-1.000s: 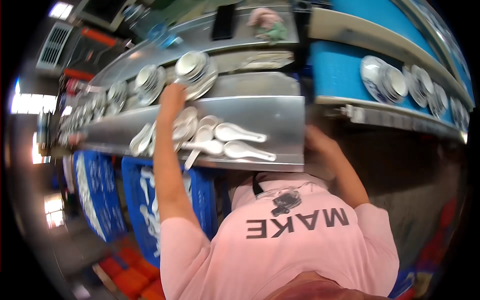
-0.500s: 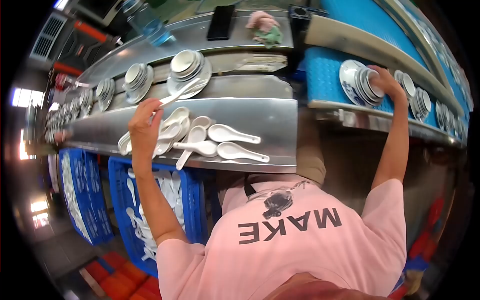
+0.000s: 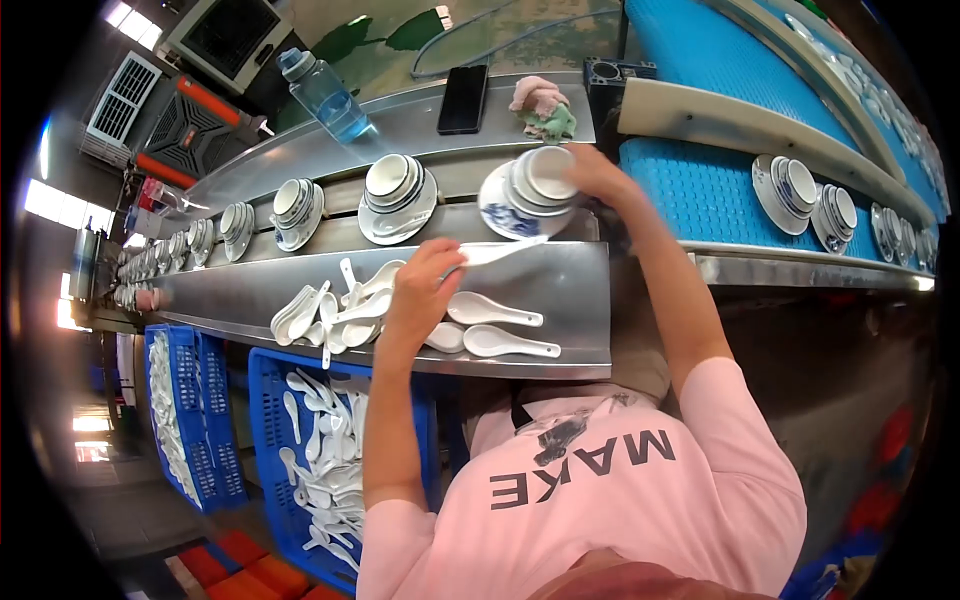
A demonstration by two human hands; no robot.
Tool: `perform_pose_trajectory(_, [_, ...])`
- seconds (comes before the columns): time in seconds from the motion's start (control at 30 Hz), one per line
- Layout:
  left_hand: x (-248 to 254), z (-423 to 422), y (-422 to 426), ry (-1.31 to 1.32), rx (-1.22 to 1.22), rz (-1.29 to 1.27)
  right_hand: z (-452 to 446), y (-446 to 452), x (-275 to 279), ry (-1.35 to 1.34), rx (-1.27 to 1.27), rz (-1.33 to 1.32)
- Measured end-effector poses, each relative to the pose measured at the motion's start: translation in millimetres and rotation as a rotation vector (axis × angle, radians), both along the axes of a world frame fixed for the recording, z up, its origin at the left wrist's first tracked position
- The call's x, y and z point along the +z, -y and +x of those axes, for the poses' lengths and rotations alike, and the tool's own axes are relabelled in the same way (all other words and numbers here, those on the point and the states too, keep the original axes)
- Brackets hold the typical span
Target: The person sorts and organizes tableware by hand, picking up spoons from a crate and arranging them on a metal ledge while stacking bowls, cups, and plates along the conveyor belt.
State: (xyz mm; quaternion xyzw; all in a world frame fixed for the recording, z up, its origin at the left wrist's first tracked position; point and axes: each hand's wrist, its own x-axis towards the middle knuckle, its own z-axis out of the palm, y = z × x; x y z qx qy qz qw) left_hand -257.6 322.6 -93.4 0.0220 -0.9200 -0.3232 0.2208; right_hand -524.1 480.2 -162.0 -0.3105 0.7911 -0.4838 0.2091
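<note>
My right hand (image 3: 603, 180) grips a stack of small white bowls (image 3: 548, 178) on a blue-patterned plate (image 3: 500, 205), at the right end of the metal line. My left hand (image 3: 420, 288) holds a white soup spoon (image 3: 500, 252) by its handle end. The spoon points right, in front of that plate; whether they touch I cannot tell. Left of it stands another plate with stacked bowls (image 3: 390, 178) and a spoon along its front. Loose white soup spoons (image 3: 495, 310) lie on the steel ledge (image 3: 580, 300) around and below my left hand.
A blue belt (image 3: 690, 190) at right carries more bowl stacks (image 3: 790, 185). Similar stacks (image 3: 237, 222) run off to the left. Blue crates (image 3: 262, 440) of spoons stand below the ledge. A water bottle (image 3: 335, 105), a phone (image 3: 463, 98) and a cloth (image 3: 543, 108) lie behind.
My right hand has brought a bowl stack with its plate left from the blue belt to the metal line. A spoon now rests on the neighbouring plate; my left hand, moved right, holds a spoon.
</note>
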Motion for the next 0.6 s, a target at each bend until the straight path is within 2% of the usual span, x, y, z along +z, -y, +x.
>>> perform_pose_trajectory(0.07, [-13,-23,-3,-0.041,-0.022,-0.035,5,15,-4,0.070,0.089,-0.078])
perform_pose_trajectory(0.1, [-20,-33,0,-0.054,-0.039,-0.077,16,12,15,0.106,0.122,-0.068])
perform_pose_trajectory(0.13, [-30,-39,5,-0.050,-0.038,-0.089,22,7,20,0.216,0.008,-0.037])
perform_pose_trajectory(0.2, [-27,-36,8,0.032,0.036,-0.018,10,-25,39,-0.114,0.055,-0.015])
perform_pose_trajectory(0.23, [-28,-29,17,-0.022,0.061,-0.087,6,-44,55,-0.132,-0.115,0.048])
perform_pose_trajectory(0.27, [-28,-15,29,-0.069,0.100,-0.160,-11,-72,62,-0.178,-0.125,-0.092])
perform_pose_trajectory(0.33, [-12,25,55,-0.085,0.267,-0.228,-62,-143,64,-0.481,-0.326,0.037])
perform_pose_trajectory(0.37, [-7,52,71,-0.119,0.395,-0.304,-133,-210,27,-0.459,-0.356,-0.045])
perform_pose_trajectory(0.4, [-4,83,84,-0.137,0.532,-0.286,-125,-234,59,-0.510,-0.580,0.385])
perform_pose_trajectory(0.43, [-7,117,98,-0.106,0.680,-0.268,-130,-259,64,-0.678,-0.579,0.435])
perform_pose_trajectory(0.47, [-11,151,113,-0.084,0.820,-0.252,-211,-339,22,-0.970,-0.372,0.488])
perform_pose_trajectory(0.5, [-20,187,125,0.014,0.947,-0.240,-238,-374,5,-0.790,-0.463,0.584])
perform_pose_trajectory(0.53, [-35,223,137,0.107,1.062,-0.220,-239,-372,14,-0.670,-0.272,0.722])
perform_pose_trajectory(0.6, [-76,289,163,0.358,1.171,-0.271,-231,-363,20,-0.338,-0.200,0.720])
